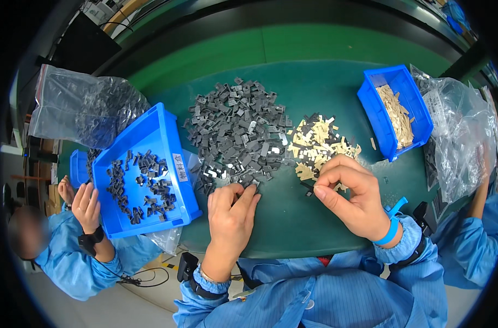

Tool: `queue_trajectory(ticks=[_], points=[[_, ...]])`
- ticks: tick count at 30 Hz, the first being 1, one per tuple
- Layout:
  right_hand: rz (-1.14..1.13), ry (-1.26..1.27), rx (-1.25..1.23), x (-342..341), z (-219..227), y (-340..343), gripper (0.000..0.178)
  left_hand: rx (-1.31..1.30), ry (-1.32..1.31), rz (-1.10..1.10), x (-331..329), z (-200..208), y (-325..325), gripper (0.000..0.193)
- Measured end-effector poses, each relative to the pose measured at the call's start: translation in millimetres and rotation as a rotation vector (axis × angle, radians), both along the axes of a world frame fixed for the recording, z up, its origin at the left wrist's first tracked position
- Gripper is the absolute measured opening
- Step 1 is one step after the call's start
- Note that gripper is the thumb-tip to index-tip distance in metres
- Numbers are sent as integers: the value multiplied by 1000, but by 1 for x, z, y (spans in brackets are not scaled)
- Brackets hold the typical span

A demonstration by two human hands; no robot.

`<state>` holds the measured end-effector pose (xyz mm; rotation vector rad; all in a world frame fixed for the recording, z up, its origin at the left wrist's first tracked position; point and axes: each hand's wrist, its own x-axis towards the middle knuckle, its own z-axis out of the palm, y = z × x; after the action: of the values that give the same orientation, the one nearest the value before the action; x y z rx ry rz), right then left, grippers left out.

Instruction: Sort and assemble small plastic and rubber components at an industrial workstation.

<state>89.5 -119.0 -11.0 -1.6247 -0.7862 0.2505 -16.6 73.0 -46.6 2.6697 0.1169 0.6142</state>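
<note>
A heap of small dark grey plastic pieces (pixel 238 126) lies in the middle of the green table. My left hand (pixel 230 216) is at its near edge, fingers closed, with a small grey plastic piece at the fingertips. To the right is a smaller pile of flat beige pieces (pixel 320 139), mixed with black ones. My right hand (pixel 355 199) hovers at that pile's near side, thumb and forefinger curled into a pinch. Beside the thumb tip shows a small black piece (pixel 308 189); whether the fingers hold it or anything else is too small to tell.
A blue bin (pixel 191 205) with dark pieces stands left, beside a clear bag (pixel 68 104) of dark parts. At the right, a smaller blue bin (pixel 374 109) holds beige pieces, next to another plastic bag (pixel 462 136). Co-workers in blue sleeves (pixel 74 257) sit at both sides.
</note>
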Motion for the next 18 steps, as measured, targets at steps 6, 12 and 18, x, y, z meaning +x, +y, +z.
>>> queue_trajectory(ticks=[6,12,18], points=[[-9,16,64,-4,-1,2,9,-91,-194,2,6,16,-5,20],[22,-141,187,-18,1,10,33,-1668,-20,-104,-2,38,-18,15],[110,-194,225,-28,2,16,36,-2170,135,-206,-18,34,-44,12]])
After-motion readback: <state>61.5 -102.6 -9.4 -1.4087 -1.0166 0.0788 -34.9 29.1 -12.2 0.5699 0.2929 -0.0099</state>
